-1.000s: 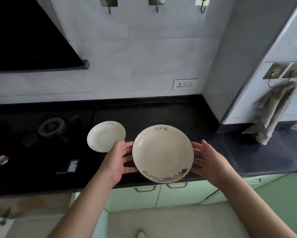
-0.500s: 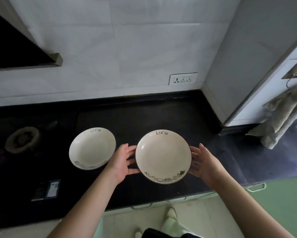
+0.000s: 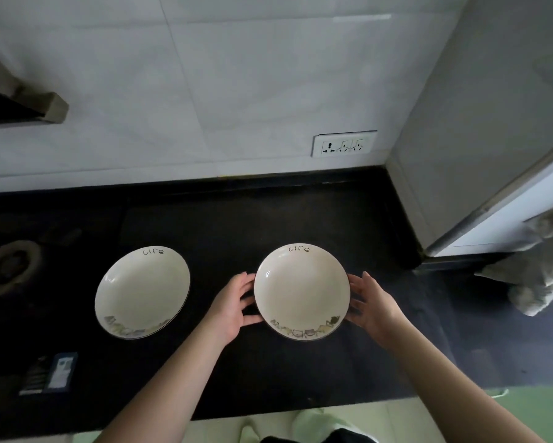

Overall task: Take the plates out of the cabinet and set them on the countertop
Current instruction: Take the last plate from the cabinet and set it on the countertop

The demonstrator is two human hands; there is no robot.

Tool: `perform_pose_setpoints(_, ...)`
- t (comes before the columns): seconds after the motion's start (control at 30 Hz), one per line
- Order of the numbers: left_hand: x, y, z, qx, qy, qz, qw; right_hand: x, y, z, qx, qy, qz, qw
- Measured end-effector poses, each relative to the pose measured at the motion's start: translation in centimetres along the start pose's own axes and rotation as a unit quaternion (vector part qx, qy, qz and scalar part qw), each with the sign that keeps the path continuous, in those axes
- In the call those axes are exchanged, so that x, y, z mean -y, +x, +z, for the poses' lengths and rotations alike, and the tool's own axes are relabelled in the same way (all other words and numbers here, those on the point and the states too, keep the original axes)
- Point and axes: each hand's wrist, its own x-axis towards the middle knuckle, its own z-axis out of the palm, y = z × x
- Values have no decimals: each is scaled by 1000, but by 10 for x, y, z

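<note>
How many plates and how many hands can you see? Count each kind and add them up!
Plates: 2, the left plate and the right plate
Hands: 2, the left hand and the right hand
Total: 4

both my bare forearms reach forward, angled toward each other. my left hand point(image 3: 233, 302) and right hand point(image 3: 372, 303) face palm to palm, fingers point(image 3: 245, 279) spread and nearly straight, tips touching opposite sides of the plate point(image 3: 301, 290).
</note>
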Motion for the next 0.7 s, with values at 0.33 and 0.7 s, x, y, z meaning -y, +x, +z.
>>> perform_pose_setpoints(0.33,-6,15,22,-8,2,-9,1000,14,30,-16,5,-22,26,999)
perform_pose_setpoints(0.7,-10,23,33,-27,1,-2,1000,28,37,-13,23,-28,21,999)
